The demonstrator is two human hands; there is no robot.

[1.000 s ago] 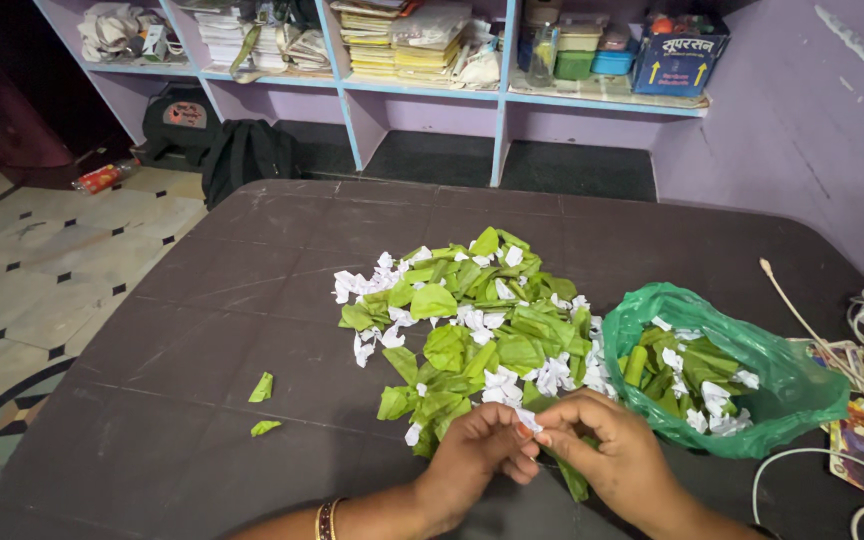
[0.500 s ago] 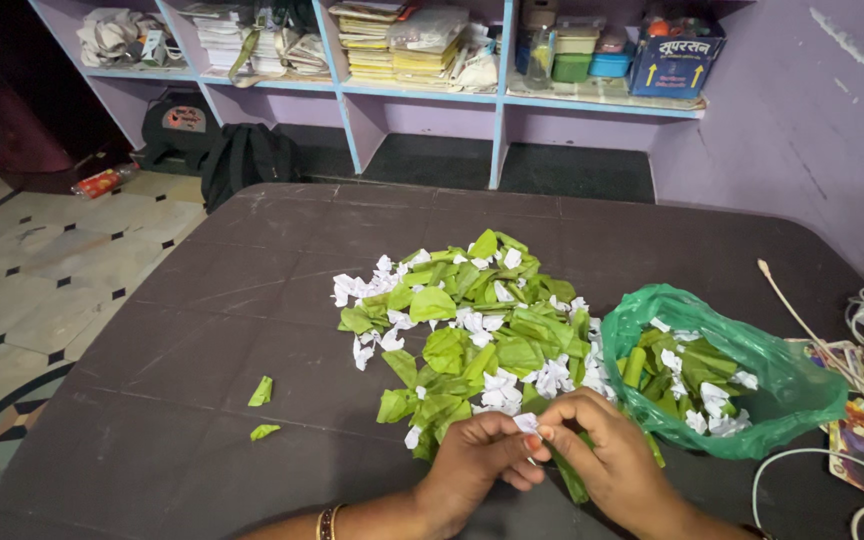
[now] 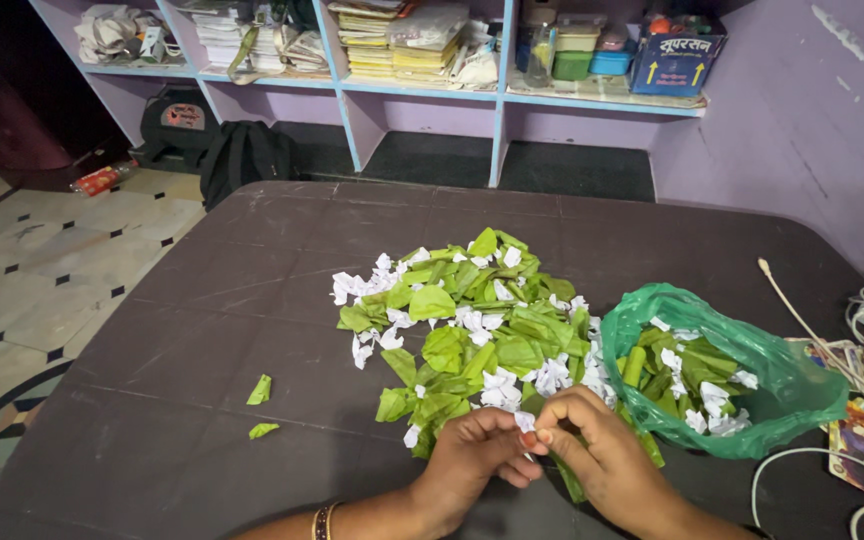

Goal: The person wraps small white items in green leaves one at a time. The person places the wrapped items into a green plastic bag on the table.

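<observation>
In the head view, a small crumpled white paper piece (image 3: 525, 421) is pinched between the fingertips of the left hand (image 3: 474, 452) and the right hand (image 3: 592, 447), which meet just in front of the pile of green leaf pieces and white paper bits (image 3: 472, 330) on the dark table (image 3: 252, 300). Both hands are closed narrowly, thumb and forefinger pressed on the white piece; a long green strip (image 3: 570, 480) is seen beneath the right hand, though whether it is gripped cannot be told. The work in hand is judged to be the handling of one white piece against a green strip.

For this to be done well, the pinch is best kept at the fingertips, so that the small piece is not crushed or dropped into the heap. The hands are best held low and close to the pile, so that a slipped piece lands within reach. The green plastic bag (image 3: 752, 390), open and partly filled with like pieces, lies just right of the right hand, and its mouth is best left unobstructed. Two stray green scraps (image 3: 262, 400) lie well apart on the left. The cables (image 3: 812, 330) at the right edge are better avoided by the wrist.
</observation>
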